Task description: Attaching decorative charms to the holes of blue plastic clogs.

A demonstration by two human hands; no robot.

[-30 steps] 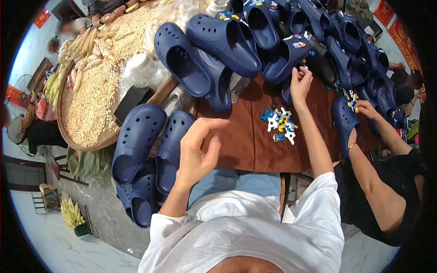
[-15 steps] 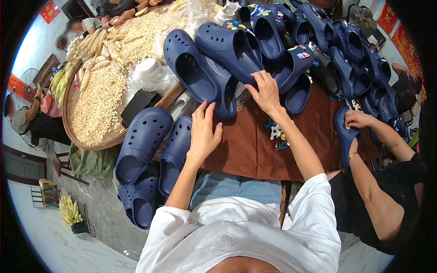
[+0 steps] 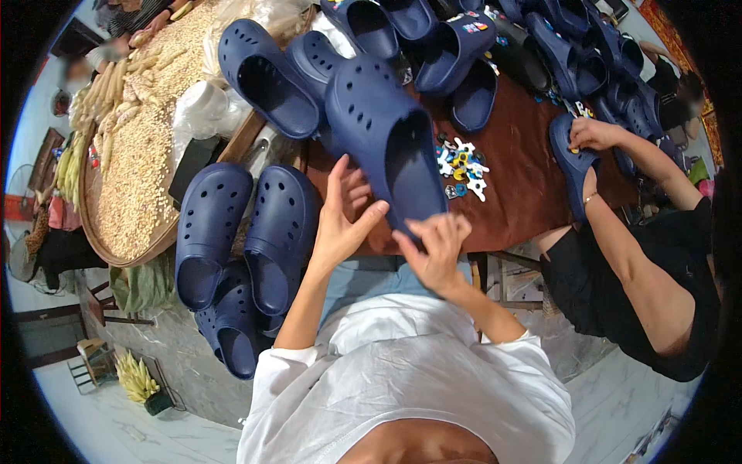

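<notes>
Apparently getting a grip on a navy clog at twelve o'clock, with the right hand pinched on its heel at five o'clock and the left hand spread just beside it at seven, probably needing closing to steady it.

The left forearm is slanting up and rightward in the lower middle of the frame. The left hand, near centre, is holding a loose spread, fingers pointing upward, thumb stretching right. The right forearm is angling up and leftward; the right hand, right of centre, is showing blurred, fingers bending.
</notes>
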